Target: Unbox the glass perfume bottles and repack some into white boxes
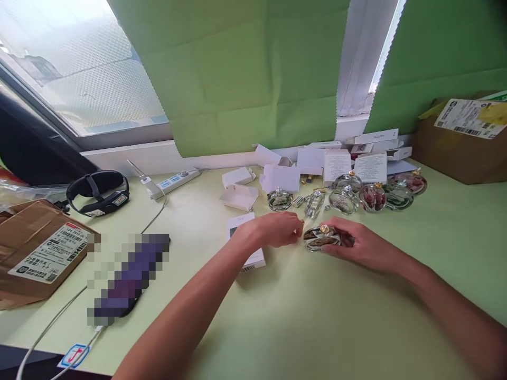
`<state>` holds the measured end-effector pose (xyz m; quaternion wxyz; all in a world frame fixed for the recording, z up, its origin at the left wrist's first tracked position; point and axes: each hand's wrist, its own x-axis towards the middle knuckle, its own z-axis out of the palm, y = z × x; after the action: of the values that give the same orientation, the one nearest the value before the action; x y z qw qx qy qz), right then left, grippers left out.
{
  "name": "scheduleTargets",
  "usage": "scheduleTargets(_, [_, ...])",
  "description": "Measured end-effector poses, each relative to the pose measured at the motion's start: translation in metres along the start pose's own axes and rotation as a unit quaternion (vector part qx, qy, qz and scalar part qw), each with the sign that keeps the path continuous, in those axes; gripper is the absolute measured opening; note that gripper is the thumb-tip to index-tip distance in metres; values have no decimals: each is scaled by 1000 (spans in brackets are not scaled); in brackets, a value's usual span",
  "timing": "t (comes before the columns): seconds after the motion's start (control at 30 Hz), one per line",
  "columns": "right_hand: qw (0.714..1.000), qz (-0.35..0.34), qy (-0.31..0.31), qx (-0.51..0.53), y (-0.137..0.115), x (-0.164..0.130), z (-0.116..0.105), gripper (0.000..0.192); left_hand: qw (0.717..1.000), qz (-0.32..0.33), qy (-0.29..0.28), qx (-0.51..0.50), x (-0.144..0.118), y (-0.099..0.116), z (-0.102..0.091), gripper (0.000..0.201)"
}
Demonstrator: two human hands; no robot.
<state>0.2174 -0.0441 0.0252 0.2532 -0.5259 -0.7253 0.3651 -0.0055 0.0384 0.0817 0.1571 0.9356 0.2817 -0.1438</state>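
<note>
My right hand (356, 241) is wrapped round the right side of an oval glass perfume bottle (319, 238) with a gold-coloured neck, which stands upright on the table. Just left of the bottle is my left hand (281, 229), its fingers pinched together. A small gold-coloured bit shows at those fingertips, too little to name. Under my left wrist lies a white box (253, 258), partly hidden by the arm. Beyond my hands stand more glass bottles: one with green tones (279, 199), a narrow one (314, 205), a clear one (343, 200) and a reddish one (372, 197).
Opened white cartons (280, 178) lie along the window side. A cardboard box (451, 148) stands at the far right and another (43, 253) at the left. A power strip (174, 182), a black head strap (99, 192) and a pixelated phone-like object (129, 282) with a cable are on the left.
</note>
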Motion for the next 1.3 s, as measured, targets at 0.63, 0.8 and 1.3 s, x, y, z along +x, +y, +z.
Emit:
scheduleTargets(0.63, [948,0,306,85,-1,-6,-29,25,937,-263,228,-12,-46,-96,-36,37])
scheduleTargets(0.8, [956,-8,287,57,-2,-6,-25,23,913,-178,350,-107,-24,-99,-25,41])
scheduleTargets(1.3, [948,-20,312,50,12,-1,-20,28,848,-154,457,-219,12,-86,-9,8])
